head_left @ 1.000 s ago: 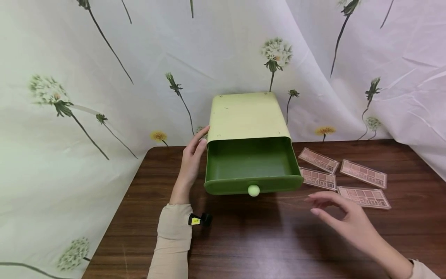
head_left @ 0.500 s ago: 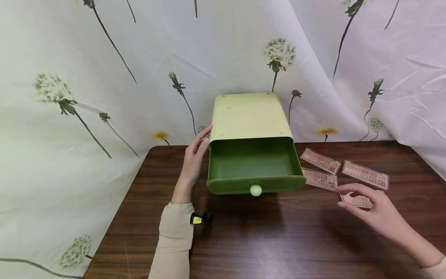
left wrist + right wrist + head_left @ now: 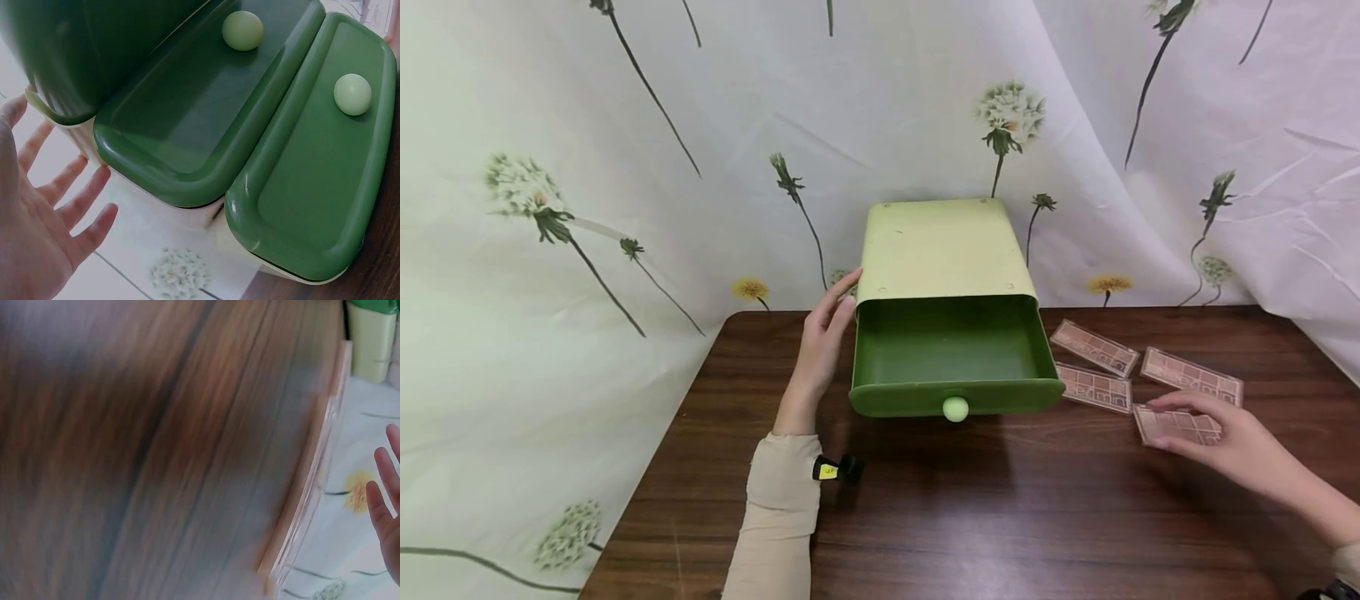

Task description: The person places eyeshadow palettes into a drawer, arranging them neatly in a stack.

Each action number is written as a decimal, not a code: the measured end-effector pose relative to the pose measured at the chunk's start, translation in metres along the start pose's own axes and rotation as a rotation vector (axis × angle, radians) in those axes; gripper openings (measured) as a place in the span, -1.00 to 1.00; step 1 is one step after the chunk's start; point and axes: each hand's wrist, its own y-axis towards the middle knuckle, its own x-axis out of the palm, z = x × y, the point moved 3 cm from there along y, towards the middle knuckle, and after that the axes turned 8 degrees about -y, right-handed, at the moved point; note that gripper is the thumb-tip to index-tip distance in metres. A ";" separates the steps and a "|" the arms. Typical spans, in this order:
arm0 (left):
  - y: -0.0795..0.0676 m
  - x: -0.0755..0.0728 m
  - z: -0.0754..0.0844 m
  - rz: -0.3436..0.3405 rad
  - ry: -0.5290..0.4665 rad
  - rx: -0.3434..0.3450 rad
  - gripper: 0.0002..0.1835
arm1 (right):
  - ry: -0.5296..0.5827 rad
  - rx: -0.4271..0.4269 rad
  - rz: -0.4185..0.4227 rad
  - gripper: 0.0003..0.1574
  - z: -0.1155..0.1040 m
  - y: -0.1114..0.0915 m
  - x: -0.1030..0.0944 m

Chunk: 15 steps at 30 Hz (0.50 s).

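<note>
Pale yellow-green outside and deep green within, the drawer chest [image 3: 947,250] stands just right of the left hand [image 3: 822,337], whose spread fingers rest against its side and grip nothing. Judging by how things lie, opening is done: the top drawer [image 3: 895,402] is pulled out beside that hand, with nothing showing inside. Two lower drawers [image 3: 294,200] beneath it sit pushed in, contents hidden. All four clear-topped cases of pinkish pans remain outside, on the counter [image 3: 970,508]. The right hand [image 3: 1240,437] curls thumb and fingertips over the long edges of the near case [image 3: 1183,426]; whether it is lifted, I cannot tell. Another case [image 3: 1191,375] lies just beyond this hand, and two more cases [image 3: 1095,348] to its left.
</note>
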 end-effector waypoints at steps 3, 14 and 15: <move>0.000 0.000 0.000 0.004 -0.003 0.000 -0.51 | -0.002 -0.055 -0.004 -0.35 0.008 0.003 0.003; 0.007 -0.010 -0.033 0.000 -0.016 0.031 -0.53 | -0.019 -0.103 -0.100 -0.24 0.045 0.003 0.007; 0.007 -0.010 -0.034 -0.001 -0.014 0.039 -0.53 | -0.015 -0.090 -0.112 -0.23 0.048 0.003 0.007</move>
